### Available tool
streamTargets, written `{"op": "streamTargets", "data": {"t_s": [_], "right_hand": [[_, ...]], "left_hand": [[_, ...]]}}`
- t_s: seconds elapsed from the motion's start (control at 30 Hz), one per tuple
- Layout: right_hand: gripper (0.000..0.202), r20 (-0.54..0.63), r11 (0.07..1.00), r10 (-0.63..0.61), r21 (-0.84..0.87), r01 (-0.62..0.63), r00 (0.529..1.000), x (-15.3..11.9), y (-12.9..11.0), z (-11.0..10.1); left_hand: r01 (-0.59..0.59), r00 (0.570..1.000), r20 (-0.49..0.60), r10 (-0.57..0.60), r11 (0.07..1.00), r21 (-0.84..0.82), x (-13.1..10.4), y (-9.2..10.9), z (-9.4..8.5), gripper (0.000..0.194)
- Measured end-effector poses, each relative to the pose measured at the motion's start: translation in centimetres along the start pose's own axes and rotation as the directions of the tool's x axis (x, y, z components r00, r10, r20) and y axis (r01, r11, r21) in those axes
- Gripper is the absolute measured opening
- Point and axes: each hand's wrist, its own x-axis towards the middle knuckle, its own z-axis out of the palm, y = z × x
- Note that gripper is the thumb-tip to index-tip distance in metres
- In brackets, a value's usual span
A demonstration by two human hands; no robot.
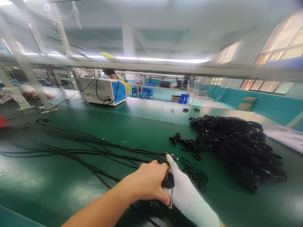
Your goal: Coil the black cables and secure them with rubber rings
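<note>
My bare left hand (151,179) is closed at the near middle of the green table, against a coiled black cable (168,179). A thin dark band loops by its thumb, at the side of the coil. Pressed close on the right, my right hand (187,194) in a white glove is around the same coil, thumb pointing up; its other fingers are mostly hidden. Long black cables (94,151) run leftward across the table, their metal plug ends lying just beyond my hands. Loose black bands (195,173) lie right of the glove.
A big heap of coiled black cables (236,145) covers the right of the table (78,176). Smaller black pieces (187,143) lie beside it. A white and blue machine box (104,91) stands at the back left, near metal shelf posts (35,72). A shelf beam (161,66) crosses above.
</note>
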Motion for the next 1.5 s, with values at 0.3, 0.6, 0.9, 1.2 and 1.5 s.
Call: {"op": "streamTargets", "data": {"t_s": [0.3,0.6,0.9,1.2,1.5], "right_hand": [[0.035,0.273,0.921,-0.168,0.385,0.053,0.947,-2.1,-3.0,-3.4],[0.050,0.415,0.538,-0.470,0.834,-0.120,0.780,-1.7,-1.3,-2.7],[0.050,0.386,0.614,-0.357,0.784,-0.098,0.851,-1.8,-1.4,-2.5],[0.043,-0.028,0.995,-0.020,0.098,0.022,0.999,-1.4,-3.3,-1.4],[0.052,0.355,0.821,-0.123,0.561,-0.106,0.927,-1.8,-3.0,-3.0]], "left_hand": [[0.030,0.982,0.178,0.061,0.883,-0.468,0.5,-3.2,1.4,0.018],[-0.028,0.980,-0.036,-0.194,0.042,-0.999,-1.8,-1.1,2.7,0.020],[-0.215,0.919,-0.236,-0.317,0.099,-0.972,0.2,0.2,3.8,0.014],[0.054,0.875,-0.451,-0.177,0.961,-0.273,-1.8,2.5,1.3,0.036],[-0.048,0.831,-0.556,-0.025,0.992,-0.116,0.1,0.1,3.2,0.038]]}}
